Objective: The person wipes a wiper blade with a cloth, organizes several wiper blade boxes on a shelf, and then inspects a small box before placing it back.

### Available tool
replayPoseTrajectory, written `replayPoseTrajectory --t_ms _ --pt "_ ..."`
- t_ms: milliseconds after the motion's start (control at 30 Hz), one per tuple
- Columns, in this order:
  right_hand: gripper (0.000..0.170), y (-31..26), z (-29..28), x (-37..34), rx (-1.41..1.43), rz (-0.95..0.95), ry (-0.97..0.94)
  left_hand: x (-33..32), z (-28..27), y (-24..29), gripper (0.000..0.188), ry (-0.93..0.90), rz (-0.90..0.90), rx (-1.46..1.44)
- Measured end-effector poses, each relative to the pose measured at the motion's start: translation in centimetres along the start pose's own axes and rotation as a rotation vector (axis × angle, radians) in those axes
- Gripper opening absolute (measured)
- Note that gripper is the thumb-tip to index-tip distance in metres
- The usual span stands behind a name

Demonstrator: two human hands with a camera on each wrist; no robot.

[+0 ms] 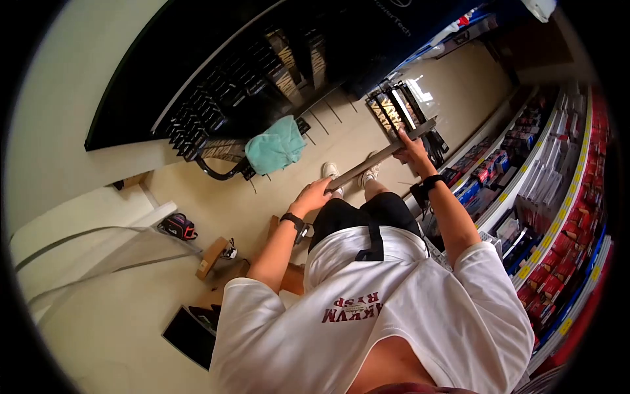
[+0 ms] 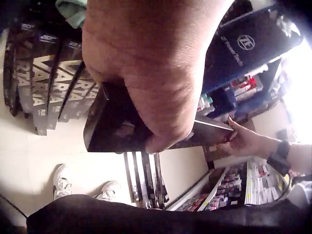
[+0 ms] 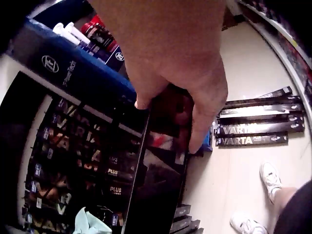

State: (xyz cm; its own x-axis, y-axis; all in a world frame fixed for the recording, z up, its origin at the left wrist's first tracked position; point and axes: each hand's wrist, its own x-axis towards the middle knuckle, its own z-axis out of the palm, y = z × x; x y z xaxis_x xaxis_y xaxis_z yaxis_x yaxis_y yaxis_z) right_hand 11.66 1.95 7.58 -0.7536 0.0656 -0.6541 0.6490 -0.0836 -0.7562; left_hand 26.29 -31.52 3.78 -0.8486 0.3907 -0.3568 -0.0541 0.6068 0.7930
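A long, narrow dark box (image 1: 367, 163) spans between both hands in front of the legs. One end is gripped by the left hand (image 1: 313, 197), and the right hand (image 1: 412, 153) holds it near the far end. In the left wrist view the left hand (image 2: 156, 83) has its thumb over the dark box (image 2: 109, 129), with the right hand (image 2: 248, 142) at the other end. In the right wrist view the right hand (image 3: 180, 73) straddles the glossy box (image 3: 158, 195), thumb and fingers on opposite edges.
A black rack (image 1: 230, 79) holds many narrow VARTA boxes, with a teal cloth (image 1: 275, 146) at its near edge. More VARTA boxes (image 3: 253, 129) lie on the floor beyond the white shoes (image 3: 270, 180). Stocked shelves (image 1: 558, 217) run along the right. A small bag (image 1: 178, 226) sits left.
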Motion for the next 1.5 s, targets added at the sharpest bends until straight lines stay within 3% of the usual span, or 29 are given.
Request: replayPoseTrajectory --t_ms 67,100,133,200,233,267,333,367,400,433,467,533,600,733,800,833,900,967,1000,1067,1133,1200,1367,1400,1467,1500 --pt "0.057 0.5 1.1 1.1 -0.220 0.244 0.015 -1.3 -0.2 -1.4 0.047 0.008 -0.085 0.014" --pt "0.064 0.4 1.9 1.9 -0.497 0.295 0.017 -1.9 -0.5 -1.8 0.046 0.010 -0.160 0.038" --pt "0.052 -0.6 3.9 1.0 -0.759 0.262 0.055 -2.4 -1.4 -1.3 0.046 0.015 -0.165 0.033" --pt "0.043 2.4 5.1 3.0 -1.242 -0.225 0.046 -3.8 -3.0 -0.5 0.047 -0.064 -0.361 0.094" --pt "0.024 1.2 7.8 1.3 -1.511 -0.420 0.136 -4.2 -3.0 -0.8 0.047 -0.061 -0.367 0.092" --pt "0.021 -0.6 10.9 0.2 -1.499 -0.389 0.080 -4.9 -3.0 -1.2 0.047 -0.031 -0.383 0.106" --pt "0.023 -0.5 15.4 -0.3 -1.421 -0.544 -0.159 -6.2 -3.0 -1.8 0.046 -0.001 -0.408 0.121" --pt "0.026 0.9 17.1 -0.2 -1.177 -0.843 -0.265 -6.7 -2.8 -2.1 0.047 -0.007 -0.425 0.155" --pt "0.031 0.5 19.4 -0.6 -1.176 -0.917 -0.420 -7.1 -2.8 -2.2 0.047 -0.014 -0.442 0.189" --pt "0.042 0.9 21.9 -1.4 -1.213 -1.099 -0.436 -7.3 -3.0 -2.0 0.047 -0.010 -0.450 0.188" --pt "0.053 0.0 24.0 -2.3 -1.262 -1.079 -0.602 -7.6 -3.3 -1.3 0.048 -0.046 -0.471 0.190" --pt "0.070 0.9 27.4 -2.8 -1.304 -1.298 -0.636 -8.2 -3.1 -1.2 0.048 -0.080 -0.505 0.192" --pt "0.074 1.6 29.4 -3.3 -1.452 -1.410 -0.638 -8.7 -2.2 -1.9 0.048 -0.069 -0.466 0.225" --pt "0.075 5.2 31.4 -1.1 -1.556 -1.310 -0.628 -9.5 -1.1 -2.2 0.047 0.022 -0.373 0.271" --pt "0.071 6.0 31.2 -0.5 -1.483 -1.284 -0.537 -9.3 -1.3 -1.8 0.046 0.005 -0.390 0.275" --pt "0.061 5.8 30.7 -0.3 -1.497 -1.272 -0.544 -9.1 -1.6 -1.5 0.045 -0.007 -0.397 0.281" --pt "0.058 4.8 29.4 -0.1 -1.442 -1.194 -0.565 -8.5 -2.4 -1.0 0.042 -0.012 -0.394 0.293" --pt "0.053 3.3 27.6 -0.1 -1.302 -1.091 -0.574 -7.8 -2.7 -0.6 0.039 -0.024 -0.386 0.304" --pt "0.053 2.6 26.4 0.2 -1.304 -1.089 -0.567 -7.5 -2.9 -0.6 0.036 -0.011 -0.383 0.295" --pt "0.052 1.3 23.9 0.6 -1.029 -1.140 -0.489 -6.6 -3.5 -0.5 0.034 -0.001 -0.375 0.291" --pt "0.049 -2.4 21.2 -1.0 -0.901 -0.994 -0.566 -5.7 -3.9 -0.3 0.031 0.021 -0.322 0.312" --pt "0.049 -4.9 18.2 -2.3 -0.899 -0.969 -0.582 -4.9 -4.4 0.5 0.031 0.027 -0.272 0.318" --pt "0.048 -4.4 12.8 -4.4 -1.070 -0.963 -0.608 -1.8 -5.4 2.8 0.031 -0.011 -0.191 0.380" --pt "0.052 -4.0 12.2 -5.2 -1.192 -1.071 -0.593 -1.2 -5.4 3.4 0.032 -0.029 -0.186 0.401" --pt "0.066 -2.2 11.6 -6.0 -1.333 -1.013 -0.610 0.1 -5.3 3.5 0.030 -0.049 -0.139 0.412" --pt "0.082 -1.7 11.6 -6.8 -1.381 -0.840 -0.623 0.5 -5.2 3.4 0.029 -0.077 -0.099 0.432"
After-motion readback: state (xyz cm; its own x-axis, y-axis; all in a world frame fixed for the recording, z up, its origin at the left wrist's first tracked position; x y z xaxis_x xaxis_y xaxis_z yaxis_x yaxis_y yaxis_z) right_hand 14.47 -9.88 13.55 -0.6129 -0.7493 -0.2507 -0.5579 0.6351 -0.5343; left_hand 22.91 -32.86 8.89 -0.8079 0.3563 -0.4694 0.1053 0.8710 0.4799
